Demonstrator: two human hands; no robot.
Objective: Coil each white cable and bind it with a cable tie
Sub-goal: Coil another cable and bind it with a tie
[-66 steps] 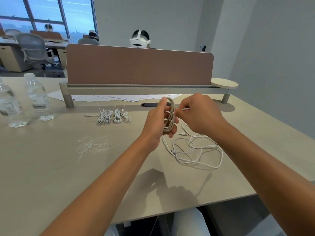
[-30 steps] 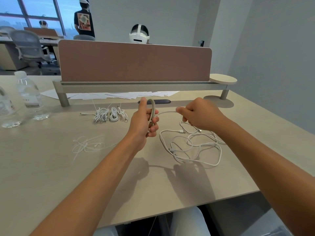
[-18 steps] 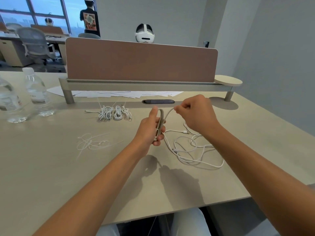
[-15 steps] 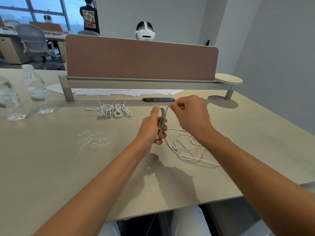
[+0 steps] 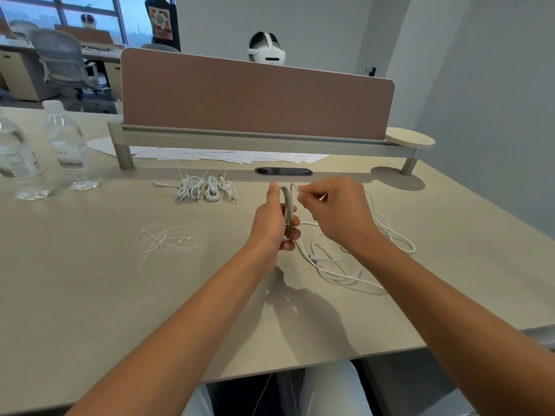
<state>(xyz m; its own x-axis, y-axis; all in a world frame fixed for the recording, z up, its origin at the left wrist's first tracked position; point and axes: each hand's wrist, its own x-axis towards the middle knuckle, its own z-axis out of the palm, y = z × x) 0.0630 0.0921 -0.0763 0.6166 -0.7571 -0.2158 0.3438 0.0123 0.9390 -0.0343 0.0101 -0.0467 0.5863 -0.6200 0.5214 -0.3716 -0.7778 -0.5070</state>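
Observation:
My left hand [image 5: 271, 223] grips an upright coil [image 5: 287, 209] of white cable above the desk's middle. Right beside it, my right hand [image 5: 339, 214] pinches the free strand of the same cable at the top of the coil. The rest of that cable lies in loose loops [image 5: 339, 262] on the desk under and to the right of my right hand. Several bundled white cables [image 5: 207, 190] sit in a row farther back to the left. Loose cable ties [image 5: 168, 240] lie in a tangle to the left of my left hand.
Two water bottles [image 5: 70, 145] stand at the far left. A brown divider panel [image 5: 255, 97] on a grey rail crosses the back, with papers [image 5: 228, 154] under it and a dark cable port [image 5: 283, 171] in the desk. The desk's front edge is near my body.
My right hand drew the strand out to the right, then carried it back over to the coil. The coil in my left hand has gained loops; the loose pile has shifted.

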